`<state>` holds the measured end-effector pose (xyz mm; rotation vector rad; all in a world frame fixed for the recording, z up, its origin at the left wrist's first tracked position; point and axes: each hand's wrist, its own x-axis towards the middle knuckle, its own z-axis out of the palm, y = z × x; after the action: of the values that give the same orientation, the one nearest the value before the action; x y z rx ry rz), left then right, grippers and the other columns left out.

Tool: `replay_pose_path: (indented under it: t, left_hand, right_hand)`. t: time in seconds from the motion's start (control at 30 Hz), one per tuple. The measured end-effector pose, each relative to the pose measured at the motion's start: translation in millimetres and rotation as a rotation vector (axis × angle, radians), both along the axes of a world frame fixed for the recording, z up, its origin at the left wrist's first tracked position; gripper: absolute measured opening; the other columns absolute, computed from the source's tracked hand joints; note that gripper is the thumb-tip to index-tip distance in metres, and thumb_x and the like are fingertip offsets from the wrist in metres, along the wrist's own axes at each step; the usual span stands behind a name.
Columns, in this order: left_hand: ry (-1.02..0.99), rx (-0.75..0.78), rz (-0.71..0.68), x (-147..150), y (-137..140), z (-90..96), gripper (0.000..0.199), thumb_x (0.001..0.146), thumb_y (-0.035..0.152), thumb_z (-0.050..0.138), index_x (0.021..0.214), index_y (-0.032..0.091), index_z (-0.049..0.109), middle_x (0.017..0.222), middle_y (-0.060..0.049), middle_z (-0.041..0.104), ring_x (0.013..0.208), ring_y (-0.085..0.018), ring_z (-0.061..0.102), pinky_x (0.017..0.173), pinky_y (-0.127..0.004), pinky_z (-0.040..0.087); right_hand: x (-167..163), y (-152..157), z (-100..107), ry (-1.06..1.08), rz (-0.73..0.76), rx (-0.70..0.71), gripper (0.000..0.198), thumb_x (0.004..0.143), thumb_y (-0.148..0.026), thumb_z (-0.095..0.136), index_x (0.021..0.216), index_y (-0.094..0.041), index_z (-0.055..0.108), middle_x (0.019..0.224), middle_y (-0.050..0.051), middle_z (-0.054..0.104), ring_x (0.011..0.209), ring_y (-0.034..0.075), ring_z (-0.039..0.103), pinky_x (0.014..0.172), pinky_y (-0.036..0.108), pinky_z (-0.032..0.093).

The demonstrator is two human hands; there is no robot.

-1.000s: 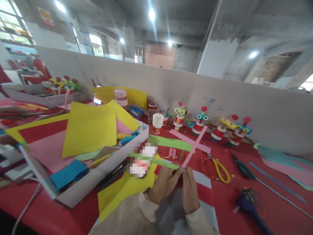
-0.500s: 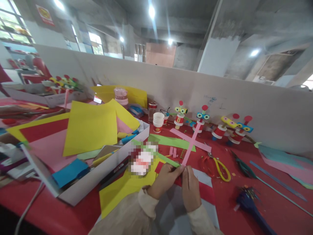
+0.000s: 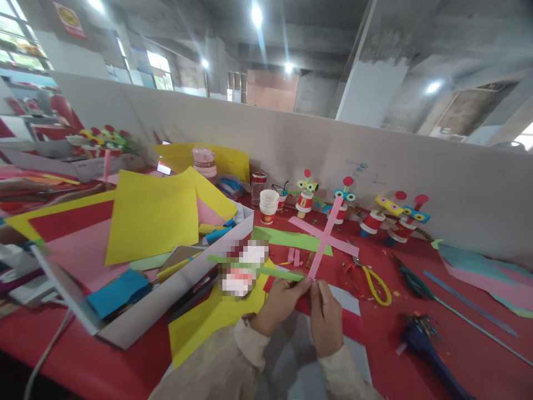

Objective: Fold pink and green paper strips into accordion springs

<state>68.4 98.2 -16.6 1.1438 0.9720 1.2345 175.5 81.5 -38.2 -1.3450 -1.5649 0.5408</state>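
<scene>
My left hand (image 3: 280, 306) and my right hand (image 3: 327, 318) meet in front of me, fingertips pinched together. Between them are the ends of a pink paper strip (image 3: 326, 239) and a green paper strip (image 3: 283, 273). The pink one rises up and away from me; the green one runs off to the left. Where the strips join is hidden by my fingers. Beyond my hands another pink strip (image 3: 301, 226) lies on a green paper sheet (image 3: 270, 236). Small pleated pink pieces (image 3: 294, 256) rest on the red table close by.
A white box (image 3: 137, 316) of coloured paper stands left. Yellow-and-red-handled scissors (image 3: 378, 286), dark green pliers (image 3: 416, 282) and a dark blue tool (image 3: 428, 350) lie right. Paper-cup figures (image 3: 305, 201) and stacked paper cups (image 3: 268, 205) line the partition (image 3: 291, 133).
The green strip's free end now shows farther left and swings out flatter. The pink strip's upper end tilts slightly to the right. Both hands keep their pinch at nearly the same place.
</scene>
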Motion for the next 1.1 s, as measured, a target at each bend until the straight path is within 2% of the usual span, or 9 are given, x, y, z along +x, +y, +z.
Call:
replay_pose_path:
  t: [0.2, 0.3, 0.4, 0.53, 0.73, 0.87, 0.97, 1.03, 1.1]
  left_hand:
    - [-0.011, -0.062, 0.032, -1, 1, 2.8, 0.034, 0.073, 0.043, 0.059, 0.055, 0.016, 0.048, 0.054, 0.003, 0.042, 0.056, -0.011, 0.040, 0.057, -0.025, 0.035]
    - [0.010, -0.065, 0.056, -2, 0, 5.7, 0.039, 0.071, 0.047, 0.060, 0.051, 0.016, 0.046, 0.050, 0.003, 0.041, 0.052, -0.010, 0.039, 0.053, -0.025, 0.034]
    - [-0.025, -0.040, -0.055, -1, 0, 4.0, 0.040, 0.070, 0.051, 0.059, 0.055, 0.014, 0.054, 0.053, -0.001, 0.051, 0.055, -0.014, 0.048, 0.056, -0.027, 0.040]
    - [0.031, -0.018, -0.017, 0, 2, -2.7, 0.038, 0.069, 0.049, 0.061, 0.056, 0.014, 0.057, 0.056, -0.003, 0.056, 0.062, -0.017, 0.052, 0.060, -0.028, 0.042]
    - [0.041, 0.040, -0.025, 1, 1, 0.9, 0.030, 0.072, 0.042, 0.059, 0.058, 0.015, 0.056, 0.060, -0.001, 0.053, 0.061, -0.014, 0.048, 0.061, -0.027, 0.040]
    - [0.028, 0.039, -0.036, -2, -2, 8.4, 0.036, 0.072, 0.043, 0.059, 0.051, 0.016, 0.047, 0.051, 0.003, 0.042, 0.053, -0.011, 0.039, 0.055, -0.025, 0.034]
    - [0.004, 0.074, 0.070, -8, -3, 10.3, 0.039, 0.077, 0.043, 0.054, 0.050, 0.016, 0.046, 0.050, 0.003, 0.042, 0.053, -0.011, 0.040, 0.056, -0.025, 0.033]
    - [0.009, 0.099, 0.137, -11, -2, 8.4, 0.040, 0.078, 0.044, 0.053, 0.050, 0.016, 0.047, 0.051, 0.003, 0.044, 0.055, -0.011, 0.041, 0.058, -0.025, 0.033]
    - [0.041, 0.088, 0.157, -11, 0, 4.6, 0.041, 0.076, 0.047, 0.054, 0.050, 0.017, 0.047, 0.050, 0.003, 0.043, 0.054, -0.011, 0.041, 0.056, -0.025, 0.033]
  right_hand:
    - [2, 0, 2, 0.241, -0.021, -0.013, 0.036, 0.088, -0.046, 0.039, 0.063, -0.021, 0.041, 0.055, -0.005, 0.041, 0.048, 0.011, 0.036, 0.048, 0.024, 0.030]
    - [1, 1, 5, 0.493, 0.038, -0.088, 0.030, 0.087, -0.050, 0.040, 0.082, -0.021, 0.048, 0.061, -0.004, 0.047, 0.049, 0.011, 0.039, 0.047, 0.023, 0.034]
    - [-1, 3, 6, 0.633, 0.129, -0.207, 0.033, 0.083, -0.052, 0.046, 0.094, -0.021, 0.050, 0.065, -0.003, 0.051, 0.052, 0.012, 0.042, 0.047, 0.023, 0.036]
    - [-1, 7, 1, 0.639, 0.143, -0.196, 0.028, 0.075, -0.047, 0.059, 0.076, -0.019, 0.054, 0.062, -0.003, 0.049, 0.053, 0.011, 0.042, 0.047, 0.022, 0.034]
    - [3, 9, 1, 0.647, 0.118, -0.157, 0.031, 0.077, -0.048, 0.056, 0.069, -0.017, 0.054, 0.054, -0.005, 0.042, 0.049, 0.009, 0.036, 0.043, 0.021, 0.030]
    - [7, 10, 6, 0.690, -0.030, -0.128, 0.033, 0.076, -0.047, 0.058, 0.063, -0.017, 0.053, 0.049, -0.006, 0.040, 0.044, 0.008, 0.033, 0.041, 0.021, 0.028]
    - [11, 14, 7, 0.884, -0.182, -0.130, 0.038, 0.076, -0.049, 0.057, 0.056, -0.019, 0.046, 0.046, -0.008, 0.037, 0.039, 0.007, 0.029, 0.037, 0.019, 0.022]
    - [13, 15, 8, 0.910, -0.145, -0.135, 0.032, 0.072, -0.046, 0.062, 0.062, -0.018, 0.050, 0.050, -0.007, 0.042, 0.041, 0.006, 0.033, 0.038, 0.019, 0.025]
    - [10, 15, 9, 0.834, 0.006, -0.129, 0.026, 0.069, -0.041, 0.067, 0.077, -0.018, 0.057, 0.060, -0.004, 0.052, 0.049, 0.008, 0.043, 0.044, 0.019, 0.034]
